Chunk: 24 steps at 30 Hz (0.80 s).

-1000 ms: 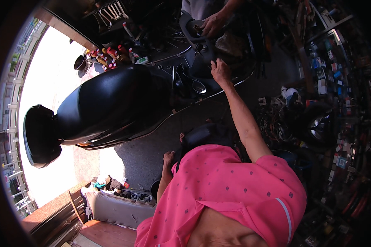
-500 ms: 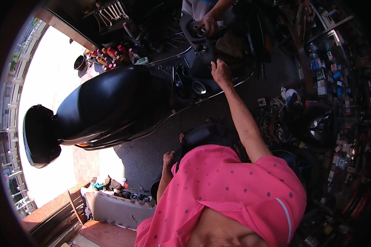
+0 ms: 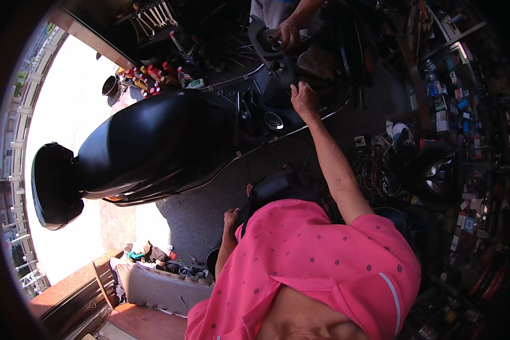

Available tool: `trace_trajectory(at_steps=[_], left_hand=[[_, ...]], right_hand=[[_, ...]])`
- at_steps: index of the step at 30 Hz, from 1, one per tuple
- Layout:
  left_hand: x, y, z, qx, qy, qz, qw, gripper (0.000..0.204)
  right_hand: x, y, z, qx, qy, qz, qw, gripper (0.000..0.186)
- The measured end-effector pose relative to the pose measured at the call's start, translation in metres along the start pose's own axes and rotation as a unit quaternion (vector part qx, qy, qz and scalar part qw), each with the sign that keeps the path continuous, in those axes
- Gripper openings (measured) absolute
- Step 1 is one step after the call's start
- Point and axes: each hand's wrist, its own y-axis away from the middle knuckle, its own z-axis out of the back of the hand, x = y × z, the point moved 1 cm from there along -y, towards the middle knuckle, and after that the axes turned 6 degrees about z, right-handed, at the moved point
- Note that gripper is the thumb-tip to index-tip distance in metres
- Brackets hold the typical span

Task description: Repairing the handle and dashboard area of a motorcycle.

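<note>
Right hand (image 3: 304,100), upper centre of frame, arm stretched out, fingers together and pressed on the dark front panel (image 3: 277,96) of the black scooter (image 3: 153,141); whether it grips anything, cannot tell. Left hand (image 3: 230,217), lower centre, hangs loosely curled by the pink shirt (image 3: 323,266), holds nothing, well apart from the scooter. Scooter fills the left and centre of frame, long black seat (image 3: 136,147) running toward the left edge, front end at top centre. Another person's hand (image 3: 289,33) at the top edge clamps a grey part (image 3: 263,42) just beside the panel. Bottles (image 3: 144,76) and wrenches (image 3: 153,14) upper left, untouched. Judging by the exposed front end, the job looks midway: panel work open, nothing refitted yet.
</note>
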Motion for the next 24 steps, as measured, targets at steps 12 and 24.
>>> trace_trajectory(at_steps=[12, 24], left_hand=[[0.0084, -0.0048, -0.0031, 0.005, 0.009, 0.005, 1.000, 0.036], [0.0031, -0.0025, -0.0040, 0.001, -0.008, 0.000, 1.000, 0.037]], right_hand=[[0.0014, 0.0000, 0.0024, 0.010, 0.011, -0.003, 1.000, 0.023], [0.0020, 0.0005, 0.0034, -0.006, 0.002, 0.007, 1.000, 0.022]])
